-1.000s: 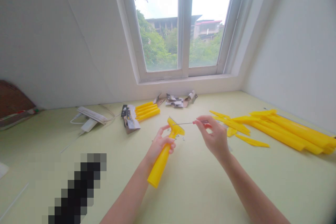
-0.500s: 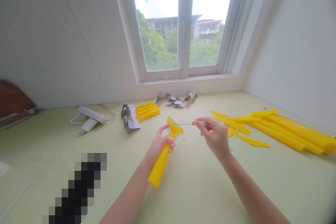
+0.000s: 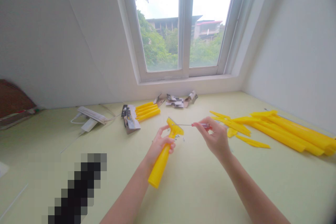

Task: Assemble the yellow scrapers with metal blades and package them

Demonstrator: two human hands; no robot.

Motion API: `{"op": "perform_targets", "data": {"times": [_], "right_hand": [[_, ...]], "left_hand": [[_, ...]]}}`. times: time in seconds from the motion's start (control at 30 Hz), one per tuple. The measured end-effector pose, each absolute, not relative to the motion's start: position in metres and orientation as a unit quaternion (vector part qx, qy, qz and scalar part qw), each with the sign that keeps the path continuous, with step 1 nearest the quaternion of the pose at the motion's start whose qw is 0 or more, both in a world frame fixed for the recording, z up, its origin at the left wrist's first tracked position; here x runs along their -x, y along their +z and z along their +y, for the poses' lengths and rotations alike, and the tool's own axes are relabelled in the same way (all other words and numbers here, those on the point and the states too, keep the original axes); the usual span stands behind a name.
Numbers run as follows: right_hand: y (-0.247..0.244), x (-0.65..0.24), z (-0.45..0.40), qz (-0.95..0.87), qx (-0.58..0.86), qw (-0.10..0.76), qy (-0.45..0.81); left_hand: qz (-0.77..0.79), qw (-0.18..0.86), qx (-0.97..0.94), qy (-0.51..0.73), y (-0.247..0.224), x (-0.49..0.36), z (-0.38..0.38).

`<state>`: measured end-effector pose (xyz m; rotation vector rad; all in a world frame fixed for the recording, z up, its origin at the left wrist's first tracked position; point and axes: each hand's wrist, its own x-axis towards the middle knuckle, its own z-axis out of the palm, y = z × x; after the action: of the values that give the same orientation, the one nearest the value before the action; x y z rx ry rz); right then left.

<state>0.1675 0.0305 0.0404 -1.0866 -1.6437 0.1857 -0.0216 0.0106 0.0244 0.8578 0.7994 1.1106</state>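
Note:
My left hand (image 3: 155, 148) is closed around the neck of a yellow scraper (image 3: 160, 168), its wide head tilted up and away from me and its thick handle pointing toward me. In my right hand (image 3: 217, 138) is a screwdriver (image 3: 201, 125) with a reddish clear handle, pinched between thumb and fingers. Its thin shaft lies level, and the tip meets the scraper's head from the right. Whether the tip sits in a screw is too small to see. Several small metal screws or nuts (image 3: 183, 139) lie on the table just behind the scraper, partly hidden by it.
On the right lie flat yellow pieces (image 3: 253, 141) and long yellow handles (image 3: 294, 133). Further back are packaged yellow handles (image 3: 148, 110) with card labels and crumpled card scraps (image 3: 175, 101). A white power strip (image 3: 91, 114) with a cord lies at left. A blurred-out dark object (image 3: 78, 189) is nearer.
My right fingers have shifted slightly back along the screwdriver, so more of its reddish handle shows. My left hand and the scraper have stayed almost still.

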Motion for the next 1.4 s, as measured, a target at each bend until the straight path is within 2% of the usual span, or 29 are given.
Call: {"op": "perform_targets", "data": {"times": [0.37,0.57,0.83,1.1,1.4], "right_hand": [[0.0404,-0.1665,0.03,-0.728,0.402,0.549,0.083],[0.0411,-0.1675,0.028,-0.693,0.435,0.572,0.064],[0.0404,-0.1679,0.0294,-0.724,0.418,0.543,0.085],[0.0405,-0.1677,0.028,-0.686,0.439,0.579,0.049],[0.0418,-0.1688,0.0278,-0.732,0.407,0.542,0.068]], "left_hand": [[0.356,0.696,-0.389,0.488,0.0202,0.022,0.0125],[0.358,0.699,-0.385,0.484,0.0222,0.0206,0.011],[0.355,0.7,-0.386,0.485,0.0233,0.0219,0.0098],[0.347,0.695,-0.392,0.492,0.0222,0.0217,0.011],[0.347,0.689,-0.38,0.511,0.0262,0.0214,0.0104]]}}
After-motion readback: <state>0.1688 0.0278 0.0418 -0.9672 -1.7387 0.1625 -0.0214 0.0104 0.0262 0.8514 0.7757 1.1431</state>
